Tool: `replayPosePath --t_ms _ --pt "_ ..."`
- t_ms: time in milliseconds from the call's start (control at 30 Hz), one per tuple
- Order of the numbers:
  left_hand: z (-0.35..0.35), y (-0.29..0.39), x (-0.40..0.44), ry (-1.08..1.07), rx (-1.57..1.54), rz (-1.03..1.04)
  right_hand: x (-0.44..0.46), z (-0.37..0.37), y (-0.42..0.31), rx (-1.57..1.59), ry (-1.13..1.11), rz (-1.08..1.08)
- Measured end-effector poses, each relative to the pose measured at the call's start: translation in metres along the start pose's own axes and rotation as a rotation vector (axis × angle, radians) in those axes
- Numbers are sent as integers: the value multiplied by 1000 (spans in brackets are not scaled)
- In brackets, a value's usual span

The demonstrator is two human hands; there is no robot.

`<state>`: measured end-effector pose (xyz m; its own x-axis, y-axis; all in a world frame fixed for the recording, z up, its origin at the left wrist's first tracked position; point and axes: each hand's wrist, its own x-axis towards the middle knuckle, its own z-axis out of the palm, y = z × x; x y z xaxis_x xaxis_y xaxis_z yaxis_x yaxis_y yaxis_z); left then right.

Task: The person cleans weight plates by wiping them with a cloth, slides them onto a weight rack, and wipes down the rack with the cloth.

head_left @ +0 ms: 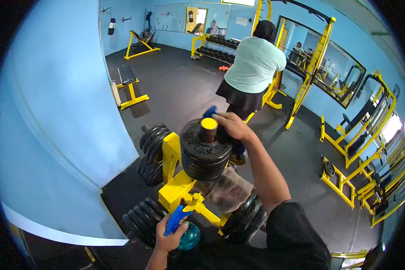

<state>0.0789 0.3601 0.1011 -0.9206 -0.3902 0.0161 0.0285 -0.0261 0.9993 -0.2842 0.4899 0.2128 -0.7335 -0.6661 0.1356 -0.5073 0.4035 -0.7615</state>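
Observation:
My left hand (168, 236) is wrapped round a spray bottle (190, 236) with a blue trigger head and a see-through teal body, low in front of me. Farther forward, my right hand (231, 126) is closed on a blue cloth (209, 111), part of which sticks out past the fingers. That hand is at the upper right edge of a stack of black weight plates (194, 148), beside the yellow-tipped post (209, 124) through their middle. The plates sit on a yellow weight rack (175, 193). A greyish, damp-looking cloth (229, 191) drapes over the rack below the stack.
More plates hang on the rack's left (155, 139) and lower right (247, 218). A person in a pale green top (256, 60) stands just ahead, facing away. A blue wall (67, 112) is close on the left. Yellow gym machines (353, 148) line the right; a dumbbell rack (216, 47) stands behind.

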Motion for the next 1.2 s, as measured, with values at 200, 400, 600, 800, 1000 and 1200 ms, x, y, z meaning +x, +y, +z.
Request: replayPosePath --t_ms 200,400,600,800,1000,1200 --pt "-3 2 -14 50 -21 -87 -56 -12 12 105 -19 -107" --pt "-22 -6 -26 89 71 -55 57 -41 -26 -467 -562 -317" --pt "-13 -7 -17 121 34 -72 96 25 -100 -762 -941 -211" --pt "-10 -15 -16 63 7 -66 53 28 -115 -826 -628 -407" --pt "-18 -11 -26 56 23 9 61 74 -124 -1142 -783 -261" --pt "-30 -13 -45 81 -15 -6 -81 143 -120 -1078 -331 -511"
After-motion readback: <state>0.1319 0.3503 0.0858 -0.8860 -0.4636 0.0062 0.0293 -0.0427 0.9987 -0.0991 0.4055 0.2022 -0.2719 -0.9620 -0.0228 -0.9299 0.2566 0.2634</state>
